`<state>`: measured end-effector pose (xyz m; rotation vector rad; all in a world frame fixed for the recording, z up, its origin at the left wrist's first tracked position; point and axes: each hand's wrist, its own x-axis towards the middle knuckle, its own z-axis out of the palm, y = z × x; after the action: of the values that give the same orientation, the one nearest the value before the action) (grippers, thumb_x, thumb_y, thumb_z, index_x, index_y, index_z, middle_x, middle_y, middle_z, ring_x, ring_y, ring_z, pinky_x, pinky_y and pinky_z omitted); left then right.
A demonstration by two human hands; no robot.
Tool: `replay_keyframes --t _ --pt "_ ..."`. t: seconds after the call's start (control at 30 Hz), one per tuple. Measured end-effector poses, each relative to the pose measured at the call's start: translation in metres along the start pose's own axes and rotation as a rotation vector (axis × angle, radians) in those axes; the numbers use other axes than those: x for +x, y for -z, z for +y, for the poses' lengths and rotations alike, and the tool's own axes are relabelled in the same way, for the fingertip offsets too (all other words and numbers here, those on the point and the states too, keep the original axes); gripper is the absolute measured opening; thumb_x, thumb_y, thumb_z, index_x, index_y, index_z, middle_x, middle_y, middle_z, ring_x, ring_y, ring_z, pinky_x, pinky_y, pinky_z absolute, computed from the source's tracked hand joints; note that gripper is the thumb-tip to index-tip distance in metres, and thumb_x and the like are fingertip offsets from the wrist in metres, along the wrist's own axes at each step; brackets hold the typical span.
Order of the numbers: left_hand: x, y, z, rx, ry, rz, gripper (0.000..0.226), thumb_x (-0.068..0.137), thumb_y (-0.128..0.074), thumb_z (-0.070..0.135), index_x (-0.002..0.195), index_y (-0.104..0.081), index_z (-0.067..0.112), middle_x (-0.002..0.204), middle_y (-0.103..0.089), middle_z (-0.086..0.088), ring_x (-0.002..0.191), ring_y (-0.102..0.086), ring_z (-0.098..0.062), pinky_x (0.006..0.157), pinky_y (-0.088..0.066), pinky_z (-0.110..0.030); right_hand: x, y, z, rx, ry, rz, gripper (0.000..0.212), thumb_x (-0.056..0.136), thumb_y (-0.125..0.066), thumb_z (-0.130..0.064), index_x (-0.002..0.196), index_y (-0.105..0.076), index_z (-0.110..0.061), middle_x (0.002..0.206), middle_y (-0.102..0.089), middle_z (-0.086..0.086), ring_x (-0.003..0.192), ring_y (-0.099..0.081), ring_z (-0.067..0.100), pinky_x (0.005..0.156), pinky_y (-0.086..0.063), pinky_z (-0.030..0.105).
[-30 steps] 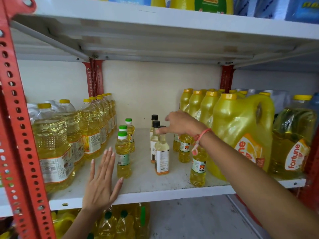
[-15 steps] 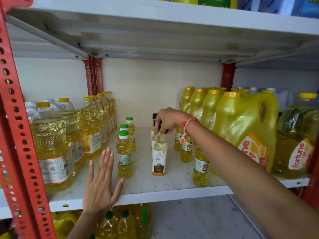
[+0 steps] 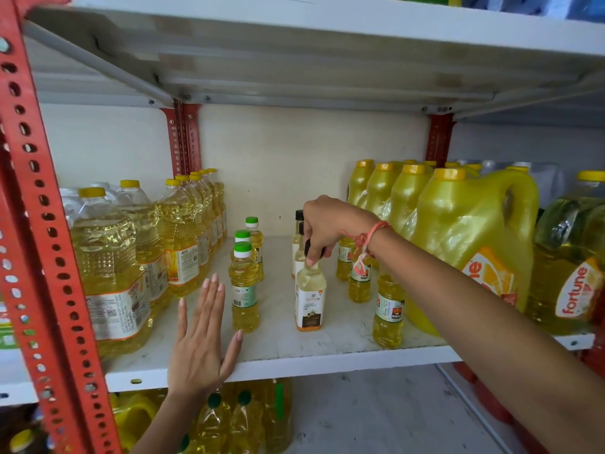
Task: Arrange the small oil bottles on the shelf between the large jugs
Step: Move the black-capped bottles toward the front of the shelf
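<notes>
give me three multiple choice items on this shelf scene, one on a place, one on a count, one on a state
1. Where does the left hand rest?
A. on the shelf's front edge
B. on a jug's handle
C. on the shelf above

2. How many green-capped small bottles stand in the gap?
A. one
B. three
C. six

3. What is the right hand doing?
A. hanging open over the shelf
B. closed on the black cap of the white-labelled bottle
C. pressing flat on the yellow jug

Answers: 1 A, its palm and fingers lie flat on the shelf edge; 2 B, three green caps show in a row; 3 B, fingers wrap the cap while the bottle stands upright.
</notes>
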<state>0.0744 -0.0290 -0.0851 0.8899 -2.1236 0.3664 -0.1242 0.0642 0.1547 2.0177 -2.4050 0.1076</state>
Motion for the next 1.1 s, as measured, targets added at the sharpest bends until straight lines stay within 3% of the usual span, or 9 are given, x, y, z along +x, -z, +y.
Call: replay_keyframes --t 0.57,0.73,0.87,1.0,1.1 --pt "-0.001 0.0 0.0 -0.014 0.033 -0.018 0.077 0.101 -0.016 0.055 0.157 -0.019 0.002 0.166 -0.017 -0.015 0.153 -0.012 -0.025 0.124 0.006 -0.047 -0.033 0.007 -0.004 -0.056 0.023 -0.055 0.043 0.066 -0.086 -0.026 0.1 -0.076 0.0 0.09 -0.08 0.011 0.08 -0.077 0.02 0.092 -0.058 0.037" --pt "-0.001 0.0 0.001 -0.026 0.028 -0.025 0.077 0.102 -0.015 0.055 0.158 -0.017 0.003 0.166 -0.015 -0.014 0.153 -0.01 -0.024 0.124 0.007 -0.045 -0.026 0.006 0.0 -0.062 0.024 -0.074 0.046 0.067 -0.086 -0.028 0.101 -0.076 0.0 0.092 -0.08 0.012 0.065 -0.071 0.017 0.093 -0.057 0.037" --pt "-0.001 0.002 -0.005 -0.072 0.076 0.021 0.075 0.101 -0.018 0.053 0.159 -0.013 0.005 0.167 -0.012 -0.012 0.154 -0.007 -0.021 0.123 0.009 -0.045 -0.02 0.005 0.004 -0.061 0.028 -0.085 0.046 0.068 -0.084 -0.031 0.102 -0.076 -0.001 0.092 -0.079 0.012 0.064 -0.07 0.017 0.093 -0.057 0.037" --pt "0.0 0.01 -0.027 -0.042 0.115 0.043 0.074 0.101 -0.019 0.053 0.158 -0.015 0.005 0.166 -0.014 -0.012 0.154 -0.007 -0.019 0.124 0.007 -0.045 -0.018 0.006 0.009 -0.075 0.019 -0.119 0.052 0.066 -0.085 -0.037 0.104 -0.075 -0.003 0.083 -0.078 0.007 0.068 -0.071 0.017 0.087 -0.06 0.032" --pt "-0.002 0.012 -0.038 -0.048 0.119 0.033 0.075 0.102 -0.016 0.053 0.158 -0.017 0.003 0.166 -0.015 -0.012 0.154 -0.008 -0.021 0.124 0.004 -0.045 -0.012 0.006 -0.001 -0.132 0.038 -0.069 0.072 0.062 -0.081 -0.055 0.109 -0.072 -0.001 0.103 -0.076 0.01 0.088 -0.07 0.023 0.085 -0.057 0.034"
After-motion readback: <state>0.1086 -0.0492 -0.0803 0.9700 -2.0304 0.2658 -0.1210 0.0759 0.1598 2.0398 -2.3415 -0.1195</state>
